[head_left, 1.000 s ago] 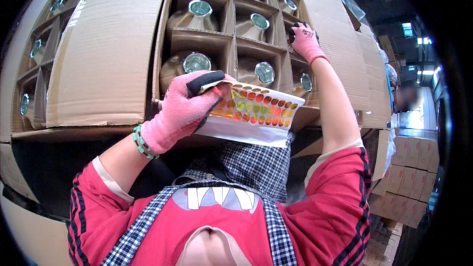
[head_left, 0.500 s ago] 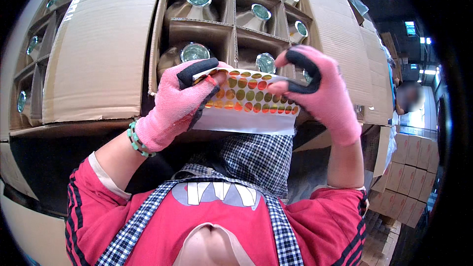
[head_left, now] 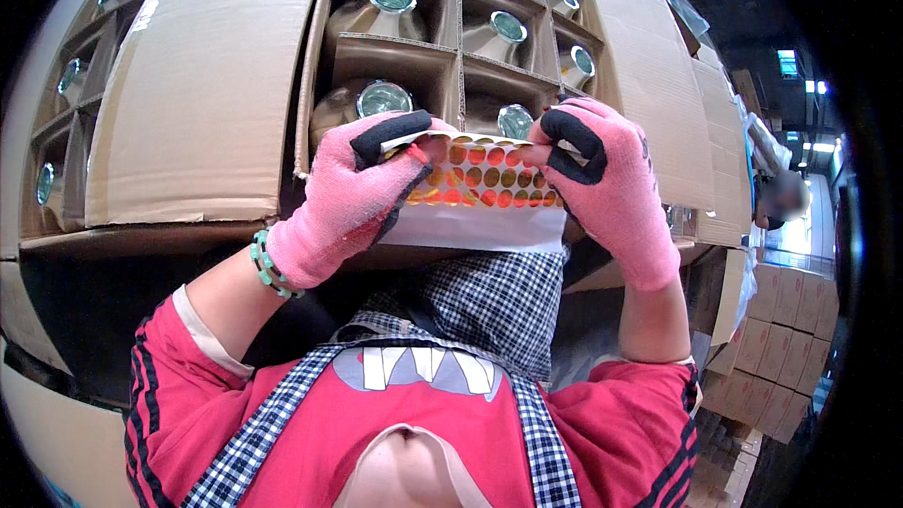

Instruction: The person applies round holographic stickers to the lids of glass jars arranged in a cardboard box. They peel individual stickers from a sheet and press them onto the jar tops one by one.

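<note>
A white sticker sheet (head_left: 470, 224) with rows of round gold and orange stickers is held up in front of me by both hands. My left hand (head_left: 362, 179), in a pink and black glove with bare fingertips, pinches the sheet's left end. My right hand (head_left: 602, 169), gloved alike, has its thumb and fingers closed on the right upper end. Whether a single sticker is between the right fingertips is too small to tell. Just beyond the hands, silvery glass flask liners (head_left: 384, 100) stand in a divided carton (head_left: 400, 45), mouths up.
Cardboard flaps (head_left: 202, 94) spread out left and right of the carton. A second divided carton (head_left: 71, 122) with more flasks sits at the far left. At the right, stacked boxes (head_left: 776, 348) and another person (head_left: 783, 199) are in the background.
My right hand has come down and in to the sheet; its fingers, apart before, now close on the sheet's upper right end. The left hand keeps its grip.
</note>
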A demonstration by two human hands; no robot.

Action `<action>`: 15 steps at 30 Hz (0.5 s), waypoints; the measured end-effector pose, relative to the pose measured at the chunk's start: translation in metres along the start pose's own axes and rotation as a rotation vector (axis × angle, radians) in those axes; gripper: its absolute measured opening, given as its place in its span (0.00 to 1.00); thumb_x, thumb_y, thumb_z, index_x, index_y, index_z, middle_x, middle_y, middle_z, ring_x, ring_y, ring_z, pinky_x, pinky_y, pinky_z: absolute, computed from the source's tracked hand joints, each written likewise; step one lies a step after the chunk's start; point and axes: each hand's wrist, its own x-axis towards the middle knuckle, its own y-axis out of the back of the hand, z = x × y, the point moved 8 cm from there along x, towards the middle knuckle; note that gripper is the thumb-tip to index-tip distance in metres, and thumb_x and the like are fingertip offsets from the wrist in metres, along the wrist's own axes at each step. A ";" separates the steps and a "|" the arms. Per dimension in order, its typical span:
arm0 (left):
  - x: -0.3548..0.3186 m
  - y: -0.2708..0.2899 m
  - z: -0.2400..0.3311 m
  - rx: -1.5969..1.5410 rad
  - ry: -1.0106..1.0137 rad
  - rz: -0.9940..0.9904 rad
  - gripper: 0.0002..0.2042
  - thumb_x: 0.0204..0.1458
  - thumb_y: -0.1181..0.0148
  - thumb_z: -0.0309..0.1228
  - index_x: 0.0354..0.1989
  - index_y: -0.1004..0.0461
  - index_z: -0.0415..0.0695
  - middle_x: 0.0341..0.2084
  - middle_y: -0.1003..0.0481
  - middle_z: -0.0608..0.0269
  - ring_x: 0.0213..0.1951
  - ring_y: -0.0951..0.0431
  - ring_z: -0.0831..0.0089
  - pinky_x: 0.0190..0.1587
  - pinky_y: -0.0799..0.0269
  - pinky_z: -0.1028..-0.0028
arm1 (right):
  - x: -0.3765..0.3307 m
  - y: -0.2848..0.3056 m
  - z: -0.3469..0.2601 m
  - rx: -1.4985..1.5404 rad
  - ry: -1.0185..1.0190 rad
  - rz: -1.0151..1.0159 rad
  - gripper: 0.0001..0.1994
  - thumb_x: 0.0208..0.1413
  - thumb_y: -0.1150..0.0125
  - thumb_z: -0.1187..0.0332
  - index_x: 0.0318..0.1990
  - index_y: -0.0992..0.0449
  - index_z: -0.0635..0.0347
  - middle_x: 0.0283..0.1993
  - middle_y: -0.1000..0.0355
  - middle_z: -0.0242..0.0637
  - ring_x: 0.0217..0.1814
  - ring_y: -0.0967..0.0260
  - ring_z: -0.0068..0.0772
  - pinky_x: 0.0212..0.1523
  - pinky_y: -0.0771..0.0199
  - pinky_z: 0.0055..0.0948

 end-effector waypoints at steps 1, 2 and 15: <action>0.000 0.000 -0.001 0.006 0.023 -0.002 0.09 0.46 0.46 0.23 0.37 0.29 0.36 0.28 0.27 0.65 0.31 0.29 0.82 0.35 0.32 0.82 | 0.000 -0.001 0.002 -0.015 -0.013 0.004 0.07 0.37 0.42 0.72 0.25 0.32 0.63 0.25 0.34 0.43 0.31 0.36 0.45 0.35 0.36 0.33; 0.000 0.001 -0.001 0.017 0.024 0.011 0.09 0.46 0.46 0.23 0.37 0.29 0.36 0.28 0.27 0.65 0.31 0.29 0.82 0.35 0.32 0.82 | 0.000 -0.003 0.004 -0.029 -0.027 0.007 0.07 0.37 0.42 0.72 0.25 0.31 0.63 0.25 0.34 0.43 0.31 0.36 0.45 0.35 0.37 0.33; 0.001 0.004 0.009 0.090 0.017 0.078 0.08 0.46 0.46 0.25 0.35 0.27 0.36 0.28 0.28 0.66 0.33 0.31 0.83 0.37 0.34 0.82 | 0.001 -0.001 -0.011 -0.190 0.271 0.114 0.10 0.34 0.39 0.72 0.29 0.29 0.57 0.30 0.32 0.37 0.36 0.34 0.41 0.41 0.37 0.35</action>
